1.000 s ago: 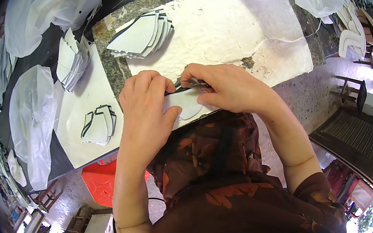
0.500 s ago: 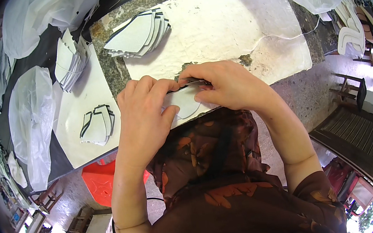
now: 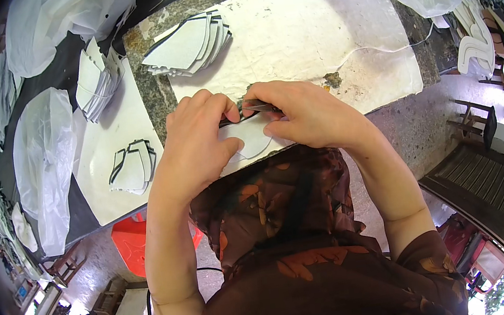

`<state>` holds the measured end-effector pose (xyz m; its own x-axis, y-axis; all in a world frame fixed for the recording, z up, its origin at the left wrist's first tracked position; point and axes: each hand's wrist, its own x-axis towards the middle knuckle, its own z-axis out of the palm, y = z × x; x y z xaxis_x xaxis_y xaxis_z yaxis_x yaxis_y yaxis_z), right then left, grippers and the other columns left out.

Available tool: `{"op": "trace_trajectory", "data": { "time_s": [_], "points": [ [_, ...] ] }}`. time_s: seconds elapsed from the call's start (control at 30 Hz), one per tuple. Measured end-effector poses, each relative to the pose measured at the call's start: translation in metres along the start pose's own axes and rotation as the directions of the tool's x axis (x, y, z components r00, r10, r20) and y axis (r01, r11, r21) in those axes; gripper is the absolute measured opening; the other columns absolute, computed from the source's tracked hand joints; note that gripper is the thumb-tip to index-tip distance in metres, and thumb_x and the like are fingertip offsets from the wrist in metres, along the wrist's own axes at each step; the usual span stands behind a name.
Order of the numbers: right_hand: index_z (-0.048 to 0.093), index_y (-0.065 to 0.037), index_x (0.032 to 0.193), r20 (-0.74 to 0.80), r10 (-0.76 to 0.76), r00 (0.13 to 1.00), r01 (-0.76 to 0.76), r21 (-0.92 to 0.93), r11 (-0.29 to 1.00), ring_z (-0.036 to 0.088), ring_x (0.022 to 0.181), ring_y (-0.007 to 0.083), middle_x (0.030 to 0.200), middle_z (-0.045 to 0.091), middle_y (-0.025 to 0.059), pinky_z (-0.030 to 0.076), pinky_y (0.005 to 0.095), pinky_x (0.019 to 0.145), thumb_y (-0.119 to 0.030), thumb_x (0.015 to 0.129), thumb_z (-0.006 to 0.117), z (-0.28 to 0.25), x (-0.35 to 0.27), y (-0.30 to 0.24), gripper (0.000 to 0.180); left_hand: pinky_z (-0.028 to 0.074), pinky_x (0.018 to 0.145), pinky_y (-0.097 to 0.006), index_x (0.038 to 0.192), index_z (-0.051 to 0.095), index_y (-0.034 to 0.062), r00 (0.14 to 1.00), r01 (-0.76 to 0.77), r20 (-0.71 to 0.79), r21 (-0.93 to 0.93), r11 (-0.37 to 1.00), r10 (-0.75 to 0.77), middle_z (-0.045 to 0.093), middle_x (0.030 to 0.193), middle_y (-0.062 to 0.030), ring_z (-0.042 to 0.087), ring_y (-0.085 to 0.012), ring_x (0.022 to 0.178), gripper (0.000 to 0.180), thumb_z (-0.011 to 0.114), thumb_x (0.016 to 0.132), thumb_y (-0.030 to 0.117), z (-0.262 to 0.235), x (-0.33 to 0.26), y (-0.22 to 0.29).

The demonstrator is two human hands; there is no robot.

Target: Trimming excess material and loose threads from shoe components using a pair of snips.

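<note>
A white, curved flat piece (image 3: 254, 137) with a dark edge lies at the near edge of the table. My left hand (image 3: 199, 139) is closed on its left side, fingertips pinching the dark upper edge and thumb on the white face. My right hand (image 3: 306, 113) is closed at the piece's right side, its thumb on the white face. A slim, dark metal tool (image 3: 260, 107) sticks out of the right fingers, its tip pointing toward my left fingertips. Whether it is tweezers or small snips I cannot tell. The fingers hide part of the dark edge.
Fanned stacks of similar white pieces lie at the back (image 3: 188, 46) and the left (image 3: 133, 166); a tied bundle (image 3: 98, 82) is beyond. Clear plastic bags (image 3: 46, 170) lie around the table's edges. A white thread (image 3: 371, 48) crosses the sheet. Under the table is a red stool (image 3: 129, 245).
My left hand's fingers have shifted slightly up along the dark edge. The metal tool shows more between my hands now. The piece stays at the table's near edge.
</note>
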<state>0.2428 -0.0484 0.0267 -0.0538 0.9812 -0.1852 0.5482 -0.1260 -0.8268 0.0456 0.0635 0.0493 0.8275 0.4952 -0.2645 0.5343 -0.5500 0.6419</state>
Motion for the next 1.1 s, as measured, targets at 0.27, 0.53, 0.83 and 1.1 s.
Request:
{"op": "trace_trajectory", "data": {
  "time_s": [0.27,0.53,0.83,1.1],
  "points": [
    [0.064,-0.006,0.117,-0.006,-0.058,0.998,0.058,-0.011,0.998,0.068,0.095,0.0345,0.105,0.070,0.0139,0.054,0.0424,0.084,-0.007,0.078,0.070,-0.002,0.000,0.001,0.040,0.041,0.096,-0.040,0.101,0.063,0.0088,0.994,-0.036,-0.100,0.028,0.999,0.038,0.058,0.100,-0.0079,0.053,-0.0319,0.106,0.036,0.082,0.071,0.011,0.006,-0.005,0.001],
    [0.065,-0.005,0.115,-0.022,-0.102,0.995,0.102,0.017,0.995,0.067,0.093,0.0328,0.101,0.068,0.0130,0.053,0.0403,0.083,-0.007,0.078,0.072,0.002,-0.001,0.006,0.037,0.041,0.095,-0.039,0.099,0.070,0.0065,0.996,-0.021,-0.087,0.023,0.999,0.023,0.059,0.098,-0.0071,0.053,-0.0306,0.104,0.031,0.081,0.071,0.012,0.005,-0.008,-0.001],
    [0.069,0.000,0.099,0.021,0.095,0.995,-0.097,0.112,0.989,0.061,0.081,0.0264,0.088,0.065,0.0129,0.050,0.0374,0.074,-0.019,0.080,0.077,-0.007,0.005,-0.007,0.028,0.041,0.093,-0.037,0.099,0.073,0.0036,0.993,-0.025,-0.118,-0.079,0.997,0.015,0.059,0.097,-0.0063,0.053,-0.0278,0.103,0.030,0.084,0.073,0.017,0.003,-0.015,-0.011],
    [0.069,0.001,0.095,-0.026,0.112,0.993,-0.103,0.239,0.966,0.063,0.078,0.0273,0.085,0.066,0.0158,0.051,0.0371,0.073,-0.024,0.081,0.072,-0.004,0.004,-0.007,0.029,0.041,0.091,-0.035,0.093,0.075,0.0033,0.986,0.012,-0.162,-0.172,0.985,-0.041,0.060,0.097,-0.0057,0.052,-0.0249,0.102,0.022,0.081,0.083,0.021,0.005,-0.014,-0.013]
  ]
}}
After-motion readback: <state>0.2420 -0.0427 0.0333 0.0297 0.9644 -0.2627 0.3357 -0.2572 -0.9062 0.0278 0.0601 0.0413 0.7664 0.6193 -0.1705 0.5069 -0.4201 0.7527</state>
